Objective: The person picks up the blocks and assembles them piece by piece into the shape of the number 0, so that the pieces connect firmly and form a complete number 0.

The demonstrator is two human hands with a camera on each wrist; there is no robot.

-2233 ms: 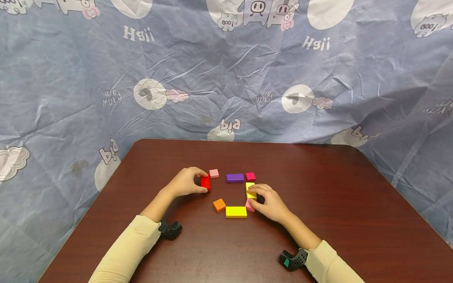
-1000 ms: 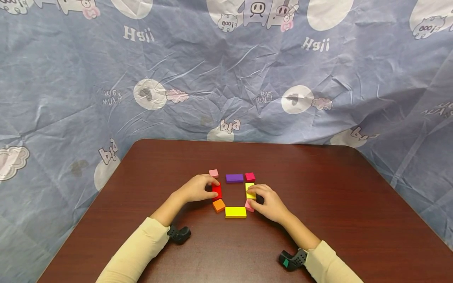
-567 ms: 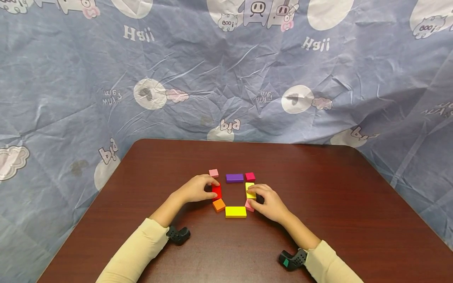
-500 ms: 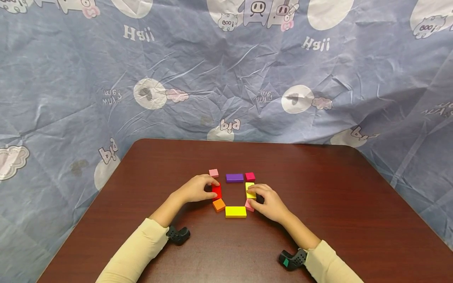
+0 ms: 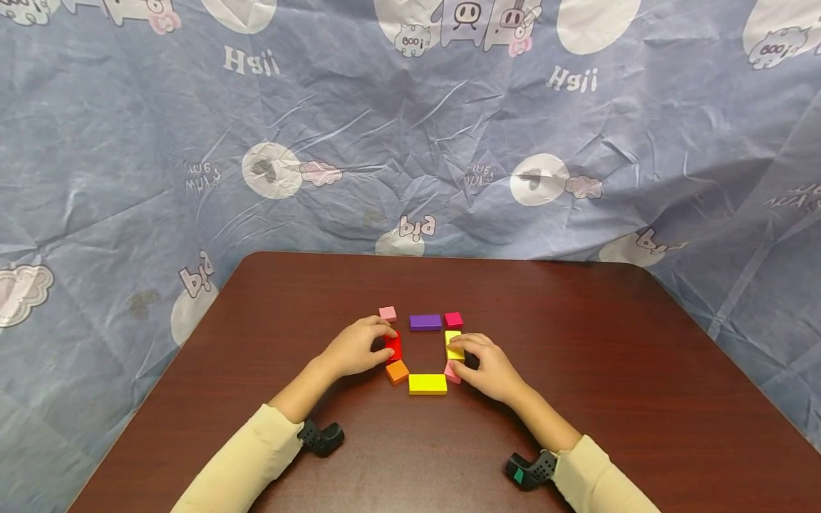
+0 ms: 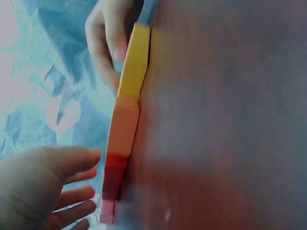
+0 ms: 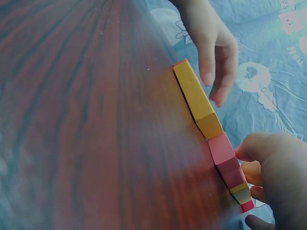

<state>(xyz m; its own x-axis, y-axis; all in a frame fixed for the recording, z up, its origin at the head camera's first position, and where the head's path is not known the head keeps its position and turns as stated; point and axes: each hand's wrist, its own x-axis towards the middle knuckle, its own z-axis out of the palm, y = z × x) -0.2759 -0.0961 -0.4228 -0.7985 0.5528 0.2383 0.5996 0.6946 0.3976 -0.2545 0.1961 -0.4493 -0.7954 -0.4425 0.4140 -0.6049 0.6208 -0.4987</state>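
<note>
In the head view my left hand (image 5: 357,347) is at a red block (image 5: 394,347), its fingertips and thumb overlapping the block's ends. In the left wrist view the thumb and loosely spread fingers sit just above that block's top. My right hand (image 5: 490,367) has its fingertips over an upright-lying yellow block (image 5: 453,335) and its thumb at a pink block (image 5: 453,374). Its fingers are relaxed, partly hiding both blocks. An orange block (image 5: 397,372) lies just below the red one. Beside the pink block is a wider yellow block (image 5: 427,385).
Farther back lie a light pink block (image 5: 388,313), a purple block (image 5: 426,323) and a crimson block (image 5: 453,320). Together the blocks form a rough ring on the dark brown table (image 5: 564,313). A blue printed cloth (image 5: 410,142) hangs behind the table.
My left hand has slid the red block to the right, to just above the orange block. Since then only the left wrist has shifted slightly. The right hand has stayed in place.
</note>
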